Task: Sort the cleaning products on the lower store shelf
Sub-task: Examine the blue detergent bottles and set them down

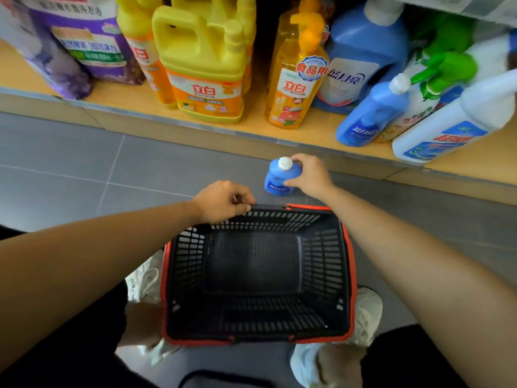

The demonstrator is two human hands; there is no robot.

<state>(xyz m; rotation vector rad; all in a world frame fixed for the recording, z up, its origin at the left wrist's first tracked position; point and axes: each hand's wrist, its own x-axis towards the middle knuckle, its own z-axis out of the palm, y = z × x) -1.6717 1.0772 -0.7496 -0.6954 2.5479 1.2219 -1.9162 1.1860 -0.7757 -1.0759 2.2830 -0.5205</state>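
Observation:
My right hand (309, 175) grips a small blue bottle (277, 180) with a white cap, held upright over the grey floor just in front of the lower shelf (307, 130). My left hand (223, 200) curls its fingers over the far rim of a black basket (256, 275) with a red edge. Nothing lies in the basket. On the shelf stand a yellow jug (201, 65), an orange pump bottle (296, 82), a large blue jug (361, 60), a small blue bottle (369, 116), a white bottle (453, 124) and green-topped spray bottles (442, 71).
A purple bag (81, 40) leans at the shelf's left end. Another shelf's edge (461, 7) overhangs the top right. The basket sits on the grey tiled floor (84, 169) between my two white shoes (363, 312).

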